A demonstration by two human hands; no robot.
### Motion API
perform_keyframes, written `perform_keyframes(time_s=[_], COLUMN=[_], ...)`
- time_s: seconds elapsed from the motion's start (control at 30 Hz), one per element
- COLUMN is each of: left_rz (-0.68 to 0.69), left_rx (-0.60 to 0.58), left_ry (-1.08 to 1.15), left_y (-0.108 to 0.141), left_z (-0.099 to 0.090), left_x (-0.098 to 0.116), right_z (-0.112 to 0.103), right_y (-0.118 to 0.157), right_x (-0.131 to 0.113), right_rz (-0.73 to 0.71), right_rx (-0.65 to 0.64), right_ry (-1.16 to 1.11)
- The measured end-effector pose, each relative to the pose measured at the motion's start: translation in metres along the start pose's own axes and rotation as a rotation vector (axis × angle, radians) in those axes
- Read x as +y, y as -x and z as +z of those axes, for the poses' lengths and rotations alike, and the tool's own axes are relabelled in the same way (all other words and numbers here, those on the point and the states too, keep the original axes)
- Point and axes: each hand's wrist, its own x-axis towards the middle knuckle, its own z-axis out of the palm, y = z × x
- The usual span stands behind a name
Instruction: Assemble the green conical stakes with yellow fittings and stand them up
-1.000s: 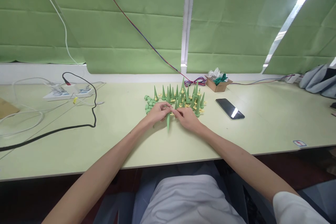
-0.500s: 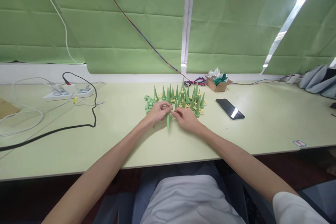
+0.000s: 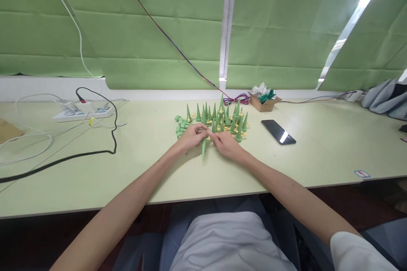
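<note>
Green spike (image 3: pixel 203 150), frame centre: pinched by left fingers (image 3: pixel 200 126); right fingers (image 3: pixel 215 136), hold undetermined. Judged light, stiff; best gripped at base.

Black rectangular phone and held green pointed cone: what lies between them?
In the head view, the bare right hand beside the cone, then pale yellowish tabletop up to the phone.

White short-sleeved top (image 3: pixel 235 241), bare forearms (image 3: pixel 136 192), seemingly grey-blue trousers (image 3: pixel 182 214).
</note>
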Motion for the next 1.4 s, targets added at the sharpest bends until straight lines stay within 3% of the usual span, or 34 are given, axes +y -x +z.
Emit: perform_keyframes(time_s=[0.4,1.03,1.4], left_rz=[-0.009,0.126,0.216], left_rx=[0.079,0.019,0.164], left_ry=[0.069,-0.051,-0.058], left_y=[-0.0048,0.0035,0.0007], left_z=[-0.0013,0.0049,0.0057], left_x=[-0.0038,0.0022,0.0006], right_z=[0.0003,0.0004,-0.0001], right_y=[0.0,-0.0021,-0.002], right_x=[-0.0008,0.0,0.0016], right_rz=[-0.017,0.037,0.024], right_rx=[0.071,0.069,0.108], right_ry=[-0.066,0.031,-0.008])
